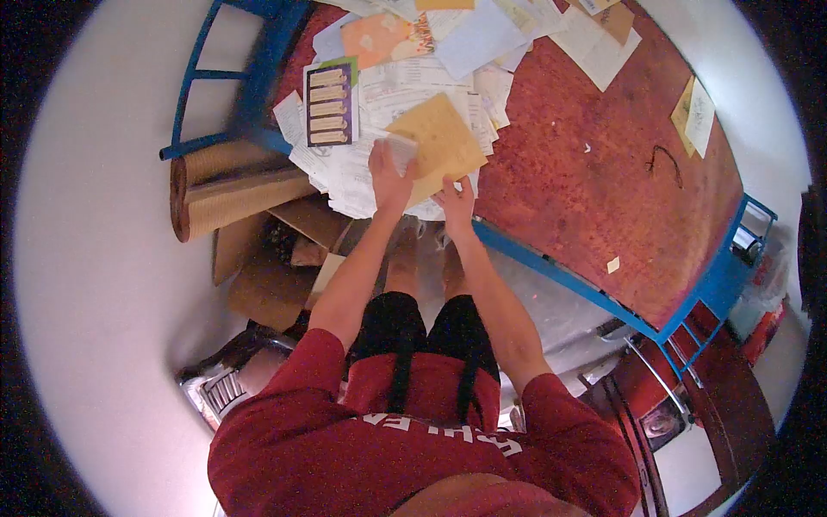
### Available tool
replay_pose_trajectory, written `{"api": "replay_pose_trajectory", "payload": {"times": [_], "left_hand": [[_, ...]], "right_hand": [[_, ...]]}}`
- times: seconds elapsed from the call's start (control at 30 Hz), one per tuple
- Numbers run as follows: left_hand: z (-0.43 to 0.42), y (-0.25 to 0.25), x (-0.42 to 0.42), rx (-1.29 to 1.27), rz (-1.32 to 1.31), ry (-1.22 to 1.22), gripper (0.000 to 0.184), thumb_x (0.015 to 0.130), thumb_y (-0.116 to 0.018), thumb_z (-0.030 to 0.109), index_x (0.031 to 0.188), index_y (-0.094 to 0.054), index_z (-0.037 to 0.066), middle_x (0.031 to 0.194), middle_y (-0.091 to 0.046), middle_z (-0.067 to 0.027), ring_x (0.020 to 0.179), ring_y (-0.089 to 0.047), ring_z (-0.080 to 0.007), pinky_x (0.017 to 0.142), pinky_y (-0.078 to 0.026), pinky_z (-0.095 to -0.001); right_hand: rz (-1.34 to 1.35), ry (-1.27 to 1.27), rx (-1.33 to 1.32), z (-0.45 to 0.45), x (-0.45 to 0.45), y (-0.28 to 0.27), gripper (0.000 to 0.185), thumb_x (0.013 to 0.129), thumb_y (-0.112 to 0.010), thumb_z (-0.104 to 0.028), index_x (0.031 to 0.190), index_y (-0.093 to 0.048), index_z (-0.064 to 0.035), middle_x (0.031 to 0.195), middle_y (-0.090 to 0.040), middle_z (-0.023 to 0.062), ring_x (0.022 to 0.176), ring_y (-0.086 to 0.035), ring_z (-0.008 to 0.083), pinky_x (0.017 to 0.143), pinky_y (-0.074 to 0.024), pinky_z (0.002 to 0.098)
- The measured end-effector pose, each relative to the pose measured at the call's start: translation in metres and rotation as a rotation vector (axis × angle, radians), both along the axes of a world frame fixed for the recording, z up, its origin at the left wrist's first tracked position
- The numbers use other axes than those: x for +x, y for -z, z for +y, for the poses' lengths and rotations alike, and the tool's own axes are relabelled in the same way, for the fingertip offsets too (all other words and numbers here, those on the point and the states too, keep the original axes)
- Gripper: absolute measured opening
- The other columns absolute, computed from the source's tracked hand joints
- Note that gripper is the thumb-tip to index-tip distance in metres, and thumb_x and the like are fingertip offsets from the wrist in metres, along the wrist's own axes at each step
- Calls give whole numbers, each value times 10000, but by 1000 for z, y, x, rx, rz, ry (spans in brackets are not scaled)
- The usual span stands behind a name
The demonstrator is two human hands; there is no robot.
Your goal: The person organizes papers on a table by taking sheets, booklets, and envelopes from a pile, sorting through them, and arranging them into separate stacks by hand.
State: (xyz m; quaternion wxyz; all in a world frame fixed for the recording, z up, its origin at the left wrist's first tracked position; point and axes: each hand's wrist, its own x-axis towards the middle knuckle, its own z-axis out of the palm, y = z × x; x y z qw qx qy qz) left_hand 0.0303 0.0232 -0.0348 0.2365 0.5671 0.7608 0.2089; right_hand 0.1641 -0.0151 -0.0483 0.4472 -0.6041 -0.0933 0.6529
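Two bare hands are in view, both at work over a pile of papers [326, 171] on a red tabletop [568, 172]. We find the main item, a yellow envelope [444, 138], lying aslant on the near part of that pile, its lower right edge reaching toward the bare red surface. The left hand [392, 179] is at the envelope's left side, fingers extended forward over the white sheets and thumb toward the envelope; we cannot tell whether it grips anything. The right hand [457, 202] is at the envelope's near edge, thumb and fingers slightly bent and touching it; whether they pinch it firmly we cannot determine.

Left of the envelope we note a purple card [332, 105] with a row of pale bars, resting on the pile. Beyond it lies an orange sheet [372, 39], and to the right of that a plain pale blue sheet [478, 39].

On the right part of the tabletop we record a dark cord [666, 165], loosely curled, and a small pale scrap [613, 264] nearer the edge. A blue metal frame [564, 277] borders the tabletop. To the left, below the frame's corner, we observe a cardboard roll [245, 191], with a cardboard box [267, 289] beneath it.
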Motion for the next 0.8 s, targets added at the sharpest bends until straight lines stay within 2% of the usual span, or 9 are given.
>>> {"api": "replay_pose_trajectory", "payload": {"times": [0.1,0.3,0.37,0.4,0.5,0.6,0.67,0.7,0.8], "left_hand": [[-4,-6,2,25,-35,107,661,782,-609,211,1289,-288,-68,1356,-243,-290,1255,-235,-426,1034,-248,-451],[-7,-22,32,70,-147,326,590,838,-518,206,1296,-284,-83,1344,-270,-298,1275,-211,-431,1056,-203,-446],[-4,-21,43,75,-147,389,591,834,-519,198,1296,-282,-86,1339,-285,-295,1273,-219,-432,1056,-205,-440],[-4,-20,47,78,-146,451,592,831,-520,190,1295,-280,-89,1333,-299,-291,1271,-227,-433,1057,-207,-434],[1,-20,57,47,-272,451,611,831,-521,202,1307,-264,-82,1328,-312,-287,1273,-242,-418,1058,-219,-409],[2,-24,61,-8,-383,500,631,836,-536,240,1320,-264,-59,1343,-301,-274,1281,-242,-400,1056,-227,-400],[2,-27,61,-53,-405,509,640,839,-544,263,1325,-266,-47,1352,-295,-265,1285,-242,-389,1055,-230,-397],[1,-26,60,-46,-447,497,643,839,-553,277,1332,-272,-26,1357,-300,-250,1288,-244,-380,1052,-236,-391],[1,-29,58,-146,-609,408,641,839,-565,282,1341,-280,4,1365,-311,-222,1293,-249,-361,1041,-255,-383]], "right_hand": [[-91,-122,32,-2,2,7,254,897,-525,-198,1098,-432,-75,989,-590,113,883,-602,211,778,-501,342],[46,50,130,1,-1,-6,226,906,-496,-177,1102,-436,-83,940,-579,72,809,-587,168,733,-496,298],[-290,-191,66,-8,6,23,218,918,-466,-168,1116,-440,-80,839,-556,37,744,-555,136,718,-471,263],[-291,-191,65,-9,8,20,218,918,-466,-168,1116,-440,-80,839,-556,37,744,-555,136,718,-471,263],[-217,-215,-15,-10,17,12,223,923,-423,-135,1136,-441,-70,899,-523,46,790,-524,130,737,-447,262],[-124,-197,177,-14,22,7,267,916,-410,-118,1174,-411,-48,1042,-478,65,922,-501,134,805,-433,274],[152,33,140,-13,22,13,331,908,-413,-121,1221,-362,-27,1178,-415,82,1007,-476,147,840,-426,284],[152,34,139,-15,23,10,331,908,-413,-121,1221,-362,-27,1178,-415,82,1007,-476,147,840,-426,284],[-241,-347,335,-19,24,8,404,892,-463,-111,1259,-320,-22,1243,-398,80,1043,-472,160,858,-423,285]]}}
